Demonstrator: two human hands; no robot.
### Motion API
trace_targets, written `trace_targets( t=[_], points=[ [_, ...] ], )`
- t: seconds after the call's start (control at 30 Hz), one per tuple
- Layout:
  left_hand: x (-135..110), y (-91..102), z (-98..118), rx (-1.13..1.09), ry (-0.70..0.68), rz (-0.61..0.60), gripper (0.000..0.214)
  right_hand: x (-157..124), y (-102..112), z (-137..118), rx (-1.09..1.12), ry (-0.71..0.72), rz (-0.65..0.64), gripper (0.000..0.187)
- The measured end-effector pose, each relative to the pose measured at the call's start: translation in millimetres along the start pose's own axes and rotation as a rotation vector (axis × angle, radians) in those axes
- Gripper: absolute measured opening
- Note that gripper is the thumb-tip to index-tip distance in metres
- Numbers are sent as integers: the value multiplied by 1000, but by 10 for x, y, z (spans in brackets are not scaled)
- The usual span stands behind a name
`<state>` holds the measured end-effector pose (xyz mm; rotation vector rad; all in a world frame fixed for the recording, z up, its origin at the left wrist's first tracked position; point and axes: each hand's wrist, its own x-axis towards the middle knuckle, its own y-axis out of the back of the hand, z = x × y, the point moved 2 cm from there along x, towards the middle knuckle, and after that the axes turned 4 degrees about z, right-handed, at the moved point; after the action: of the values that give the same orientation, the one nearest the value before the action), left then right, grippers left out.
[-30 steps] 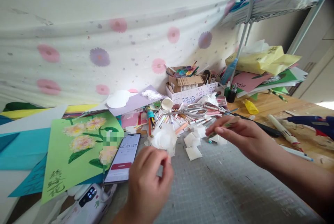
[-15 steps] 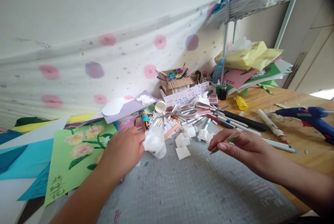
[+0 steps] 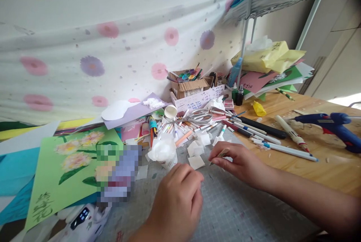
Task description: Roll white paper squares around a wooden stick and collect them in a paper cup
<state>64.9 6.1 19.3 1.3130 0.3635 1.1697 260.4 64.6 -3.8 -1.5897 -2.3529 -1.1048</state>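
Beside the grey mat's (image 3: 225, 206) left edge, a green flower card (image 3: 56, 176) is lying. A cup (image 3: 169, 164) heaped with white sheets is standing near the far edge. The left hand (image 3: 180, 193) is curling its fingers in; whether they are gripping anything, I cannot tell. White paper squares (image 3: 196, 162) are lying just beyond it. Toward the right edge, the right hand (image 3: 235, 163) is pinching a slim tool (image 3: 223, 153) between thumb and fingers.

Paper squares (image 3: 196, 162) on mat (image 3: 225, 206), beside cup (image 3: 170, 162)
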Motion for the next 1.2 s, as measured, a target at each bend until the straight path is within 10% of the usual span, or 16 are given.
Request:
trace_targets(
  t=[0.47, 0.73, 0.93, 1.2],
  points=[
    [-77, -260, -244, -206, 229, -159, 19, 198, -218, 202, -54, 105, -277, 16],
    [-99, -303, -294, -440, 476, -128, 32, 148, -199, 233, 59, 12, -102, 22],
    [-121, -328, -256, -882, 633, -48, 47, 89, -182, 4, 599, -338, 34, 28],
    [-146, -263, -177, -1216, 708, -45, 23, -11, -251, -189, 775, -397, -42, 22]
  ],
)
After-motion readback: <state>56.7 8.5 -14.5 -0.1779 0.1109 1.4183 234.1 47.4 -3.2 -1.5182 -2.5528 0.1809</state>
